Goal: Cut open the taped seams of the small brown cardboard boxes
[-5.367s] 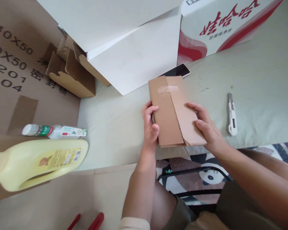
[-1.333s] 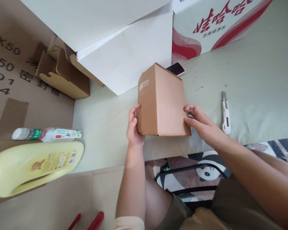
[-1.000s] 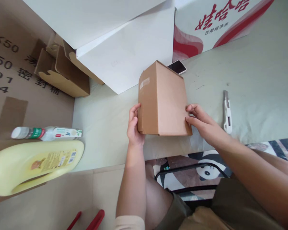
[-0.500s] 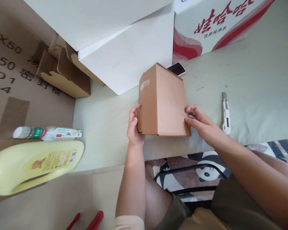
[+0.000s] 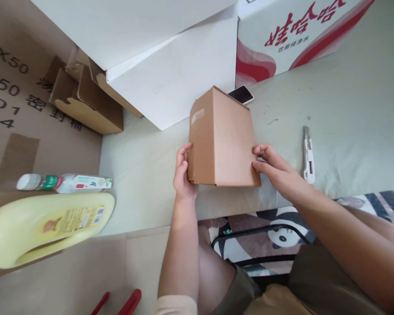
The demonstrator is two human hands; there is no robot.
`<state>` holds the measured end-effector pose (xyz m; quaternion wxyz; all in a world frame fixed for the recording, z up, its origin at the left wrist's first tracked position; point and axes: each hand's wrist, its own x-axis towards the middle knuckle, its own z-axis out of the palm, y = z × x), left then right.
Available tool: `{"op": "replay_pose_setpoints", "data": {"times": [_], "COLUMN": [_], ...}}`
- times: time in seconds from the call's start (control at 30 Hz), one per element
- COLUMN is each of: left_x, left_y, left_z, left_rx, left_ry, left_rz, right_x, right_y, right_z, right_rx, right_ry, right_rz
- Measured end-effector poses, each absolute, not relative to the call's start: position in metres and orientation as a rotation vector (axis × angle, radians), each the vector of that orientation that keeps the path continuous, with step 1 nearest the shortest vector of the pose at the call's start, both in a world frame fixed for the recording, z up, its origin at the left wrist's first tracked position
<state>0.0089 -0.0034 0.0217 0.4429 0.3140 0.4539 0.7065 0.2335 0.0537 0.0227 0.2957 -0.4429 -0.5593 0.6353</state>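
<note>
Between my two hands is a brown cardboard box (image 5: pixel 233 140), with a strip of clear tape on its left face. My left hand (image 5: pixel 184 173) grips the box's left side near the bottom, its fingertips on that face. On the opposite side, the thumb and fingers of my right hand (image 5: pixel 271 165) pinch the right edge. The underside of the box and whatever it may contain are hidden. Behind its top right edge lies a phone (image 5: pixel 242 95), partly covered by the box. A white utility knife (image 5: pixel 308 158) with its blade out lies to the right of my right hand.
Large white boxes (image 5: pixel 186 70) stand at the back, beside a red-and-white carton (image 5: pixel 282 39). On the left are an open cardboard tray (image 5: pixel 95 103), a clear bottle (image 5: pixel 65 182) and a yellow jug (image 5: pixel 52 225). Red handles (image 5: pixel 130 302) show at the bottom edge.
</note>
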Motion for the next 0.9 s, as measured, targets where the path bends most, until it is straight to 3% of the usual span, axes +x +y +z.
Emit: {"op": "replay_pose_setpoints", "data": {"times": [0.9], "left_x": [0.0104], "left_y": [-0.0031], "left_z": [0.0226], "left_rx": [0.764], "left_ry": [1.167], "left_rz": [1.746], "right_x": [0.2334], "right_y": [0.0543], "right_z": [0.0211], "right_rx": [-1.163], "right_ry": [-1.491], "right_rz": [1.695]}}
